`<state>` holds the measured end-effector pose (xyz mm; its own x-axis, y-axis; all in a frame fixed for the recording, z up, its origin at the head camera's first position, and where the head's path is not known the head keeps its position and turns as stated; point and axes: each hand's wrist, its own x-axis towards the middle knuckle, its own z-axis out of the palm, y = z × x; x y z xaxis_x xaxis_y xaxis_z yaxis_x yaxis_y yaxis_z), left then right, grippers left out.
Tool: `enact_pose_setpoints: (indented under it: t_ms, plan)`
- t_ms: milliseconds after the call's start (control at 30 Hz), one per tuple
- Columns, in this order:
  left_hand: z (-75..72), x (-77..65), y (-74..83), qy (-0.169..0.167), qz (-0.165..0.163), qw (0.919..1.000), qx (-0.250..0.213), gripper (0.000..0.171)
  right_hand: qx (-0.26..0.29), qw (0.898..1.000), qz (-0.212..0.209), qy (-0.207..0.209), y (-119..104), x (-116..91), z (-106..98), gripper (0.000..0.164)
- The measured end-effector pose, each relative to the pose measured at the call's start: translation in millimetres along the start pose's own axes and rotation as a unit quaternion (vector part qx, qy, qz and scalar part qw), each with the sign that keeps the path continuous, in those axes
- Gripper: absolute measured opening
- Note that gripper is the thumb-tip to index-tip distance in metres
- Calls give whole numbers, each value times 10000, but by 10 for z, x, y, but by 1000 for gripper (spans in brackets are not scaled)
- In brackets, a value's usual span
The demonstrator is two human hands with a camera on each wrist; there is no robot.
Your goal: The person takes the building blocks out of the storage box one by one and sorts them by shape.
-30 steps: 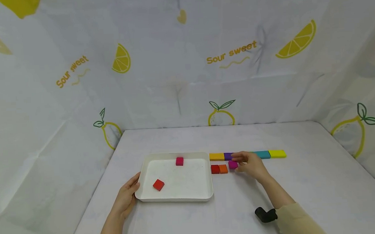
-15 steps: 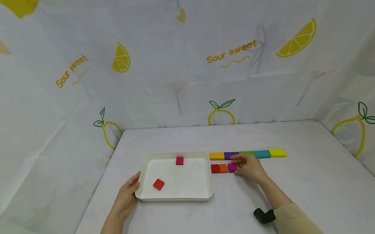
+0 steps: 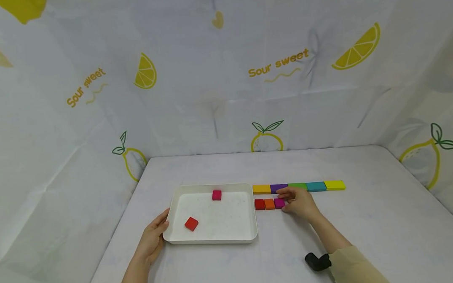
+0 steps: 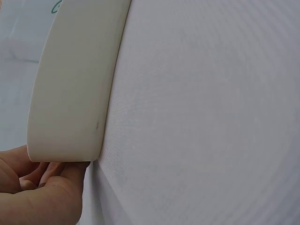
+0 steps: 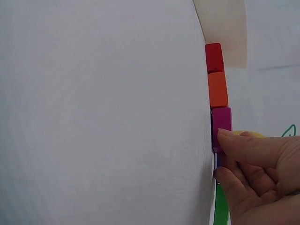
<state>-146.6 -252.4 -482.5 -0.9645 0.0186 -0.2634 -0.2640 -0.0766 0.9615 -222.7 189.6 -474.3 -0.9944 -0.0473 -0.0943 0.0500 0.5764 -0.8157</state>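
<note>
My left hand (image 3: 152,237) holds the left side of a shallow white tray (image 3: 212,241); the left wrist view shows bent fingers against the tray wall (image 4: 75,84). Inside the tray lie a red block (image 3: 191,224) and a pinkish-red block (image 3: 216,195), apart. My right hand (image 3: 301,203) has its thumb (image 5: 239,145) on a magenta block (image 5: 221,119) and pinches it; some of its fingers' contact is hidden. That block ends a short row after a red block (image 3: 259,204) and an orange block (image 3: 269,204), close beside the orange one.
Behind the short row runs a line of longer blocks: amber (image 3: 261,189), purple (image 3: 277,188), green (image 3: 297,186), teal (image 3: 316,187) and yellow (image 3: 334,185). It starts at the tray's right side. A white cloth covers the table (image 3: 385,219); a lemon-print curtain (image 3: 193,75) hangs behind.
My right hand has moved left with the magenta block, bringing it down to the table and up to the orange block. The left hand and tray have stayed in place.
</note>
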Motion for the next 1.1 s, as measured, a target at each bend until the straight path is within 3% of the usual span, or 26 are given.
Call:
enact_pose_setpoints:
  t_ms: [633,867,1100]
  plan:
    - [2,19,-20,21,54,10000,-44,53,-160,9998,119,51,-61,-31,0,51]
    - [-1,6,-25,8,68,10000,-40,54,188,9992,-342,-32,-290,-77,30,49]
    - [4,15,-18,-6,117,9999,0,54,819,9929,-825,-267,-575,-98,265,47]
